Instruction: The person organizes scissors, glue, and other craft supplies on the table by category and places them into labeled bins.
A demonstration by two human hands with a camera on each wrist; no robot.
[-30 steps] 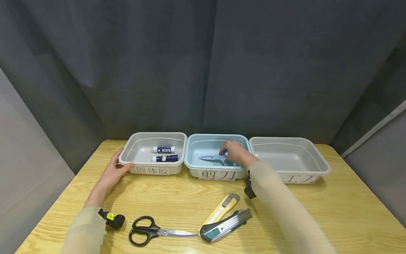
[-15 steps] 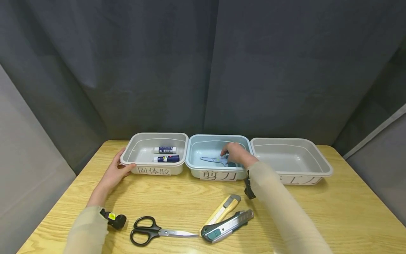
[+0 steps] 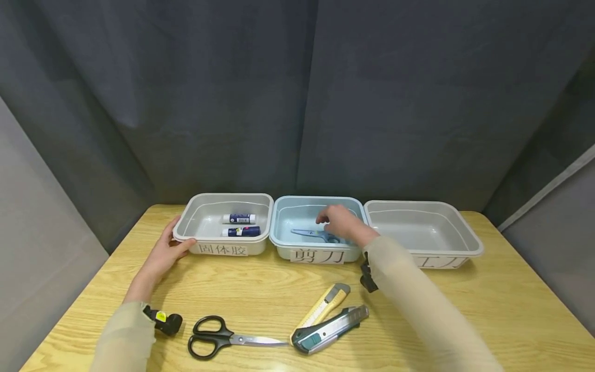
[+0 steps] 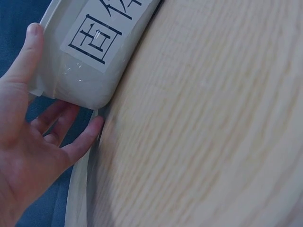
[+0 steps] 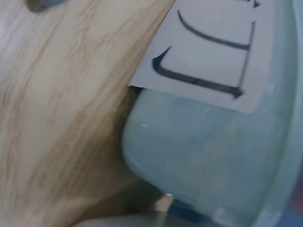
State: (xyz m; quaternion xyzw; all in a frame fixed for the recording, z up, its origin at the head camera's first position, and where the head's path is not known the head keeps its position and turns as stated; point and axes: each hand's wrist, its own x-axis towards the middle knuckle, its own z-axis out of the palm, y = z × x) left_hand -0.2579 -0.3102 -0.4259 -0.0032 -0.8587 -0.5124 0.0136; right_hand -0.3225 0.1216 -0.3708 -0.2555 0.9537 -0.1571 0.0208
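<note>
My left hand (image 3: 162, 253) holds the corner of the left grey bin (image 3: 223, 239), thumb at the front rim and fingers at its end. The left wrist view shows this hand (image 4: 33, 151) close to the labelled wall. Two glue sticks (image 3: 241, 231) lie in that bin. My right hand (image 3: 344, 225) hovers over the light blue bin (image 3: 273, 222), fingers loosely bent and holding nothing. Below it, small blue-handled scissors (image 3: 309, 234) lie on the bin's floor. The right wrist view shows mostly the blue bin's outer wall (image 5: 189, 156); the right hand's fingers are hidden there.
To the right stands another grey bin (image 3: 425, 253) with a paper label, partly covered by the right sleeve. Black-handled scissors (image 3: 218, 338), a yellow utility knife (image 3: 321, 312) and a dark green utility knife (image 3: 330, 330) lie on the wooden table (image 3: 241, 289) in front.
My right hand has let go of the blue-handled scissors and lifted slightly; they now lie on the blue bin's floor. The left hand keeps its place on the grey bin.
</note>
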